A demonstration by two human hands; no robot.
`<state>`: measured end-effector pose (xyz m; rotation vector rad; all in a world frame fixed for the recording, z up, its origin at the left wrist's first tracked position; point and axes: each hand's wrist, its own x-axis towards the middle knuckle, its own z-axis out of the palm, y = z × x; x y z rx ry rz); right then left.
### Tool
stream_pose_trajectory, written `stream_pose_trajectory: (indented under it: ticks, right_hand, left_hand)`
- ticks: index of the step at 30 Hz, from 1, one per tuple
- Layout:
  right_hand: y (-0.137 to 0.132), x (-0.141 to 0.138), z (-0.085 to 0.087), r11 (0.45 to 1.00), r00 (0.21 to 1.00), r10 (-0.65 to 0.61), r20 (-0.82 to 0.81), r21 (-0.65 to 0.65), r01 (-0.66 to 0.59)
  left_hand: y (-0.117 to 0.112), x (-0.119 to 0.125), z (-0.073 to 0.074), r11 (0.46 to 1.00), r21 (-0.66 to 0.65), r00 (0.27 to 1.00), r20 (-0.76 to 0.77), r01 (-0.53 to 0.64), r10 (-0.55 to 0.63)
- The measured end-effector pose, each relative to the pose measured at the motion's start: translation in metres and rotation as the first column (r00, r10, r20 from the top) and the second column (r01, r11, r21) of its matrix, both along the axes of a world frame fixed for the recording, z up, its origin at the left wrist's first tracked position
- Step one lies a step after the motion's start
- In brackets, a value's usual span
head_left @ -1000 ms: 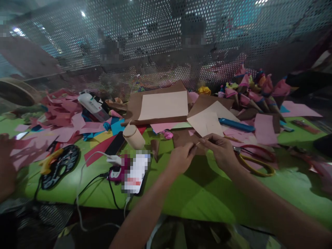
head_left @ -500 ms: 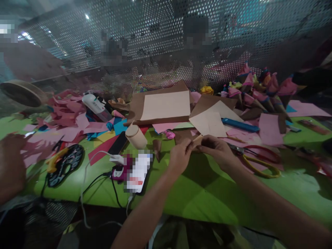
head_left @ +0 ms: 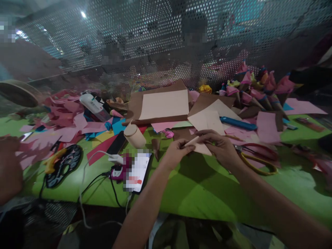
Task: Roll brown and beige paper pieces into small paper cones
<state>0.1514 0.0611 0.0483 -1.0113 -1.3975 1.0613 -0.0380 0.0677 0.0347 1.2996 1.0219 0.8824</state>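
Observation:
Both my hands meet over the green table [head_left: 207, 193] near its middle. My left hand [head_left: 175, 154] pinches one edge of a small piece of tan paper [head_left: 201, 147]. From the other side my right hand [head_left: 220, 148] grips the same piece, its fingers curled round it. The paper is partly rolled between them and partly hidden by my fingers. A small brown paper cone [head_left: 155, 146] lies just left of my left hand. Red and yellow scissors [head_left: 255, 157] lie right beside my right hand.
Tan and brown sheets [head_left: 164, 103] lie behind my hands, with a blue cutter [head_left: 237, 123] and a heap of paper cones [head_left: 256, 91] at the back right. A phone [head_left: 136, 167] with cables, a paper roll [head_left: 133, 135] and pink scraps [head_left: 64, 117] lie left. Another person's hand [head_left: 9, 169] shows at the far left.
My hands have turned the tan paper, and more of its pale side now shows between them. They stay in the same spot over the table.

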Motion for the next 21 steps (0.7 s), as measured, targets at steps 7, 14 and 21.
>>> stream_pose_trajectory:
  ticks: [7, 14, 21]
  right_hand:
    - [0.0016, -0.0011, 0.0003, 0.957, 0.986, 0.02, -0.168, -0.283, -0.068]
    - [-0.0006, -0.0032, 0.0056, 0.966, 1.0, -0.012, -0.005, -0.257, 0.01]
    - [0.0002, 0.0012, -0.0007, 0.984, 0.985, -0.085, 0.153, -0.144, 0.107]
  left_hand:
    - [0.0005, 0.0043, 0.0054, 0.974, 0.026, 0.974, 0.034, -0.224, 0.223]
    - [0.0006, 0.0043, 0.0048, 0.966, 0.085, 0.97, 0.005, -0.242, 0.243]
    - [-0.0009, 0.0019, 0.003, 0.991, 0.088, 0.986, -0.125, -0.097, 0.108]
